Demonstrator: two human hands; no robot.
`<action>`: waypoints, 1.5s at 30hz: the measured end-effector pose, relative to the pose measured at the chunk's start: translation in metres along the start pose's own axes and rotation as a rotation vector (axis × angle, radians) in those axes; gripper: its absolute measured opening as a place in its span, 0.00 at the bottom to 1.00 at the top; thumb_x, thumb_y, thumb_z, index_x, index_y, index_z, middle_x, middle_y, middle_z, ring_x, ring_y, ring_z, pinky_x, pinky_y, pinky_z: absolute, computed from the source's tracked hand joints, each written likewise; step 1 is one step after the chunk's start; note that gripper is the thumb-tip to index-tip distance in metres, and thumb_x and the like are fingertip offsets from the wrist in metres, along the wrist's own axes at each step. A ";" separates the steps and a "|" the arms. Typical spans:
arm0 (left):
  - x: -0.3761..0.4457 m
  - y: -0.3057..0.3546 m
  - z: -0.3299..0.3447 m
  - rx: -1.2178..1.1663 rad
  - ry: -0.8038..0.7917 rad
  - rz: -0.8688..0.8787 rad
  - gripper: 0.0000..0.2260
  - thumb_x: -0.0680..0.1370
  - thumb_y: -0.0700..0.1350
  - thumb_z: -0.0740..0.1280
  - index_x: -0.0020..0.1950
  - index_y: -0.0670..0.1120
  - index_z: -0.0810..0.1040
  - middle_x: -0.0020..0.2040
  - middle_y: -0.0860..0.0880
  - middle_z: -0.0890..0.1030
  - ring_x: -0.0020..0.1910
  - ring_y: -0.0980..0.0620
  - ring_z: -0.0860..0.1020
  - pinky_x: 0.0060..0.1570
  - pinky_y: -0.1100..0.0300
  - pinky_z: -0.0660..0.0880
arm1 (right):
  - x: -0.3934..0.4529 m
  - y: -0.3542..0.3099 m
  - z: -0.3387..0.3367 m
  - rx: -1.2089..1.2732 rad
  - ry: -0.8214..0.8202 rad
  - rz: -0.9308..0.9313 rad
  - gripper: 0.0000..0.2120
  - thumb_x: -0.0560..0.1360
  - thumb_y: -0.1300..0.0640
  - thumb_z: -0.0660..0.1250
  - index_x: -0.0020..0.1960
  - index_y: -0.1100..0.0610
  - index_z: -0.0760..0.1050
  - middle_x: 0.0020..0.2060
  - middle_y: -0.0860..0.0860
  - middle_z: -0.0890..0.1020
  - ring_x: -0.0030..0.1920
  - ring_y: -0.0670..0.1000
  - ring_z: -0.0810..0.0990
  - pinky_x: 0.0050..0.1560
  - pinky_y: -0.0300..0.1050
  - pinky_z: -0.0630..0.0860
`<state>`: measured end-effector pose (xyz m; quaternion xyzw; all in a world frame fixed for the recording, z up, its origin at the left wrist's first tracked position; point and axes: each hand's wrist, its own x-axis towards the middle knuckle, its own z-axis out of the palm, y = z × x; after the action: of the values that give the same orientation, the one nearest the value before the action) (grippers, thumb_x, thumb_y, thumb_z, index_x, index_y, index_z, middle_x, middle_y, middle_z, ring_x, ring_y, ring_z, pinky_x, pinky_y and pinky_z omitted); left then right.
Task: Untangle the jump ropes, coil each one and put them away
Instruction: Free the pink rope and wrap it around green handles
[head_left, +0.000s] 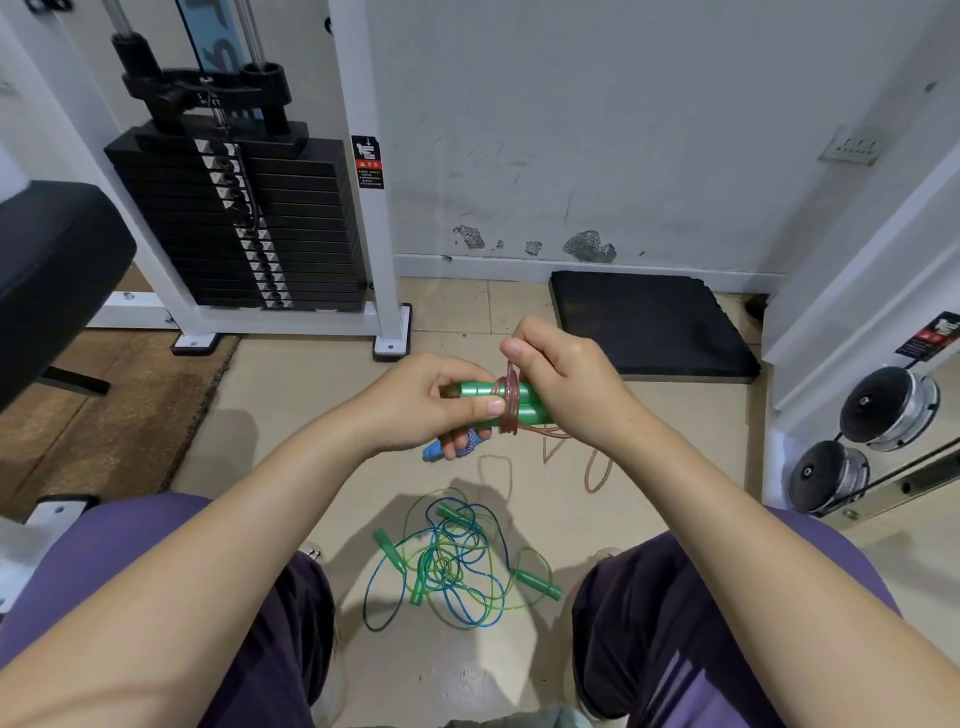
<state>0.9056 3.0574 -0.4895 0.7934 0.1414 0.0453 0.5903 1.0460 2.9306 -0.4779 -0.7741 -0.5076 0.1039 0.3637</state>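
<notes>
My left hand (431, 402) grips two green handles (480, 391) held side by side at chest height. A reddish clear rope (509, 400) is wound in several turns around the handles. My right hand (558, 374) pinches this rope just above the wraps; its loose end (592, 467) trails to the floor. Under my left hand a blue handle with a patterned rope (457, 447) lies on the floor, partly hidden. Between my feet lies a tangle of green and blue ropes (452, 564) with several green handles (537, 584).
A white weight machine with a black plate stack (244, 223) stands at the back left, a black bench pad (52, 270) at the far left. A black mat (649, 322) lies against the wall. Dumbbells (883, 410) sit on a rack at the right.
</notes>
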 end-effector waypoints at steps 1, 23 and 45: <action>-0.001 0.000 -0.001 -0.023 -0.020 -0.005 0.05 0.80 0.40 0.68 0.52 0.39 0.81 0.36 0.44 0.81 0.29 0.49 0.76 0.30 0.57 0.76 | -0.001 -0.001 0.000 0.004 0.003 0.009 0.12 0.81 0.50 0.61 0.41 0.54 0.70 0.30 0.47 0.73 0.35 0.51 0.71 0.40 0.50 0.70; -0.011 0.007 -0.002 0.127 -0.193 -0.081 0.13 0.77 0.52 0.70 0.48 0.41 0.82 0.33 0.49 0.82 0.26 0.52 0.71 0.26 0.64 0.65 | -0.005 -0.009 0.003 0.369 -0.095 0.078 0.06 0.76 0.56 0.70 0.41 0.56 0.80 0.33 0.55 0.80 0.35 0.45 0.75 0.40 0.41 0.71; 0.008 -0.005 -0.030 -0.290 0.563 -0.058 0.15 0.80 0.55 0.64 0.42 0.45 0.76 0.31 0.48 0.77 0.21 0.54 0.65 0.21 0.65 0.59 | -0.008 -0.009 0.010 0.561 -0.226 0.329 0.07 0.78 0.60 0.67 0.53 0.62 0.81 0.25 0.44 0.70 0.24 0.43 0.63 0.27 0.35 0.58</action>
<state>0.9055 3.0889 -0.4859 0.6529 0.3141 0.2658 0.6360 1.0309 2.9298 -0.4808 -0.6991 -0.3647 0.3818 0.4822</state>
